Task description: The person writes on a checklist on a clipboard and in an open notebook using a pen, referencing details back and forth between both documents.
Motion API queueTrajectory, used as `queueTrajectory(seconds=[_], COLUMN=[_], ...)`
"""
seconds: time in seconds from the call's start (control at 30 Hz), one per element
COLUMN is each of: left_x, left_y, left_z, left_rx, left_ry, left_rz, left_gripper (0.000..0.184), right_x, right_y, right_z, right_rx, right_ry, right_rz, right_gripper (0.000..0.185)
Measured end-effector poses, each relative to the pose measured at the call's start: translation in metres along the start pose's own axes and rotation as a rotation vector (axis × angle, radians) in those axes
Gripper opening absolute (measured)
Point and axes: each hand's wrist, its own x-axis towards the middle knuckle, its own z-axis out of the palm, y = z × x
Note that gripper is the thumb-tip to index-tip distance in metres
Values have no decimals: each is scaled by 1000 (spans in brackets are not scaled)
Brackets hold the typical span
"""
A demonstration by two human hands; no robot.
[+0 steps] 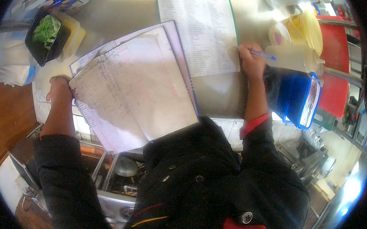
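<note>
My right hand (252,60) is closed around a pen with a blue end (266,55). Its writing end points left, at the right edge of a printed sheet (210,33) covered in columns of small text. An open notebook (133,88) with handwritten pages lies in front of my body, tilted, its near edge close to my dark jacket. Beside the notebook's left edge, my left hand (60,88) rests at the counter's side. Its fingers are mostly turned out of sight, so I cannot tell whether they grip anything.
A black tub of green leaves (46,34) stands at the back left near plastic bags (14,62). On the right are a yellow container (302,29), a translucent jug (291,57), a blue container (296,97) and a red board (336,67). Below the counter (216,93), shelving holds a metal pot (125,166).
</note>
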Motion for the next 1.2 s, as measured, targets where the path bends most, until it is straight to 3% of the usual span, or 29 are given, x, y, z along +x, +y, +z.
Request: queueTrajectory(seconds=[0.13,0.47,0.57,0.67,0.77,0.83,0.9,1.2], left_x=[-62,-44,-43,-25,-16,-42,-47,-43], left_y=[11,10,5,7,10,10,11,10], left_z=[-20,-14,-14,-10,-5,-17,-19,-18], left_rx=[-62,-134,41,-87,-105,-91,-51,6], left_ry=[68,97,92,44,50,45,34,61], left_rz=[32,-19,182,111,-216,-17,85,101], left_gripper=[81,85,83,80,79,79,79,80], right_x=[-1,-3,-2,-1,-2,-1,0,-1], right_y=[-7,-13,-7,-5,-7,-1,5,8], right_z=[0,-2,-2,-1,0,1,-3,-1], right_rx=[-103,-2,-15,-118,57,39,-6,-23], right_ry=[-19,-30,-29,-14,-23,10,-18,4], right_rz=[-38,29,13,-30,67,-95,-41,9], right_gripper=[13,14,13,15,17,19,15,12])
